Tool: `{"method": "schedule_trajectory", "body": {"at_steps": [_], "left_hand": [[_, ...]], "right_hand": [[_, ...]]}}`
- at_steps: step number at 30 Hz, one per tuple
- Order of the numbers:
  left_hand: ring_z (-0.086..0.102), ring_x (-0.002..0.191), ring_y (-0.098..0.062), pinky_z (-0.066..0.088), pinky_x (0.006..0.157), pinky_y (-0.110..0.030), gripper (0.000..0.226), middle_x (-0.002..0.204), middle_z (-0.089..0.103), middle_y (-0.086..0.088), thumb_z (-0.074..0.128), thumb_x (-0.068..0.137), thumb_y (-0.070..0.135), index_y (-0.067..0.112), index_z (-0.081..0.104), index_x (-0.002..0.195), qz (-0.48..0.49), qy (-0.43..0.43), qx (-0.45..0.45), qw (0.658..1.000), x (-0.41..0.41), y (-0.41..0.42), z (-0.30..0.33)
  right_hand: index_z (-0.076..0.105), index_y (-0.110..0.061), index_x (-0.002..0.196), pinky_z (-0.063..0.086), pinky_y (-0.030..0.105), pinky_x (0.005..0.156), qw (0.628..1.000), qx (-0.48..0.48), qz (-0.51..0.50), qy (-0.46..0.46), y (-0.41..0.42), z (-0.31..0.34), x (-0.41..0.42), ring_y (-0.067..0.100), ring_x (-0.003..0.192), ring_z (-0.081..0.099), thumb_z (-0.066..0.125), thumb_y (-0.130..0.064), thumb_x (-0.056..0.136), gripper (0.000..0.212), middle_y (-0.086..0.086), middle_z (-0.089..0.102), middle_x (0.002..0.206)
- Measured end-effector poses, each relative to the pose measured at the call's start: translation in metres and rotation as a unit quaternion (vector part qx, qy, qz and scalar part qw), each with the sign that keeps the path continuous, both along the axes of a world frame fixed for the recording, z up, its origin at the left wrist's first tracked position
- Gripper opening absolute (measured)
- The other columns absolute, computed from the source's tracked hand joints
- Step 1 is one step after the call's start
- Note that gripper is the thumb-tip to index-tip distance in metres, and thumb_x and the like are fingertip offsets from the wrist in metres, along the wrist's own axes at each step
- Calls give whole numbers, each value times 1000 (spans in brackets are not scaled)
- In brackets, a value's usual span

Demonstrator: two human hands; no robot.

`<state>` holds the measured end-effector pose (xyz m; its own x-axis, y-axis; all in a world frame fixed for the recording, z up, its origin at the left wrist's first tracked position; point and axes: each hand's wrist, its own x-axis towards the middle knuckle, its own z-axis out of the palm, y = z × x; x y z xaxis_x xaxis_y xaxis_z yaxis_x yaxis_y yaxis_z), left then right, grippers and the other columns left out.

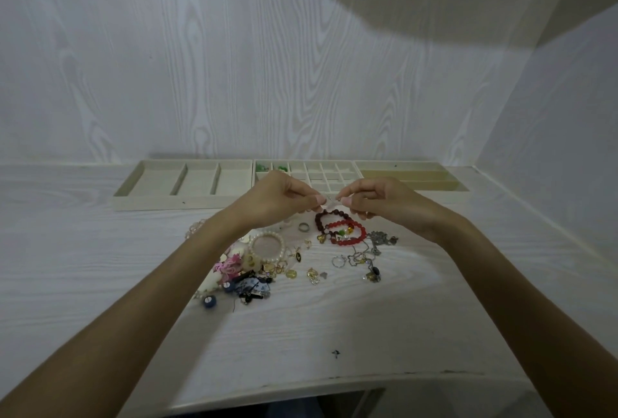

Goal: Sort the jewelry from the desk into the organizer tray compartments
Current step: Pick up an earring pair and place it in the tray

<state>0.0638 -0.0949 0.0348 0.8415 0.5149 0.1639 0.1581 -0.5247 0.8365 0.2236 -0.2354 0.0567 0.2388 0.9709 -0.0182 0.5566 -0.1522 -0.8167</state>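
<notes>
Fingers (319, 199) of both hands pinch a small earring (332, 199).

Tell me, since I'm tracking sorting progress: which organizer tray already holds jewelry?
The middle cream grid tray: green pieces sit in its far-left compartments. The wide-slot left tray and yellowish right tray look empty.

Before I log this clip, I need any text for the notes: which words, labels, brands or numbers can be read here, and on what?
None can be read.
Small black charm with a gold mark: too small to read.
Organizer tray and desk: no lettering visible.
</notes>
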Motion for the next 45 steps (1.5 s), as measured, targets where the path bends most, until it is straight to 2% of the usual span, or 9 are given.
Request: {"method": "schedule_trajectory", "body": {"at_steps": [4,11,15,19,23,26,32,40,45], "left_hand": [[67,76,4,50,74,-7,18,87,73,6,67,85,23,13,75,98,-26,25,0,999,0,-4,0],[66,86,-5,53,88,-33,19,97,73,8,68,85,35,24,75,98,-8,174,139,975,3,-1,-27],[59,81,-2,48,79,-26,19,93,69,15,66,84,44,30,74,94,-3,235,173,956,3,-4,-41],[52,70,5,42,71,-23,22,98,69,14,67,83,43,31,73,101,-27,227,179,957,6,-3,-43],[61,84,-3,51,87,-30,23,103,70,10,64,88,30,25,70,110,-56,197,158,966,6,6,-34],[63,88,-4,49,87,-20,27,110,69,0,51,96,24,13,66,115,-59,127,76,987,0,15,-13],[62,100,3,48,76,-12,30,108,68,16,43,98,38,28,66,114,-69,120,-23,990,-12,33,23],[63,80,3,43,66,-6,20,93,74,3,65,86,31,24,73,103,-30,37,-56,997,-15,73,10],[68,94,-3,48,79,-8,18,97,74,3,69,84,25,18,74,100,-14,7,-63,998,5,112,-8]], "right_hand": [[70,-24,105,46,20,85,1000,23,6,3,-1,6,-6,-7,78,61,62,-27,89,18,-15,68,92],[70,-27,102,45,15,81,999,30,22,19,-2,7,-10,-13,82,61,61,-26,89,16,-19,69,97],[70,-27,103,44,14,79,1000,20,14,11,-2,1,-8,-7,85,63,62,-27,88,16,-15,69,100],[70,-29,101,43,13,79,1000,12,13,8,-2,-1,-8,-10,86,62,62,-28,88,15,-18,70,93],[70,-26,104,44,15,81,1000,11,8,6,0,-1,-6,-8,84,63,62,-28,88,17,-16,69,96],[70,-26,105,45,19,86,1000,18,4,1,4,0,-5,-6,85,62,62,-28,88,19,-13,68,105],[70,-22,105,49,27,89,999,50,-5,8,34,3,-7,19,90,64,64,-27,87,19,-2,70,96],[71,-22,101,47,17,75,996,76,2,37,91,-8,-10,3,78,62,65,-26,87,16,-4,70,89],[72,-18,97,49,19,78,995,95,-32,1,127,-14,8,3,75,63,68,-21,85,14,1,70,87]]}}
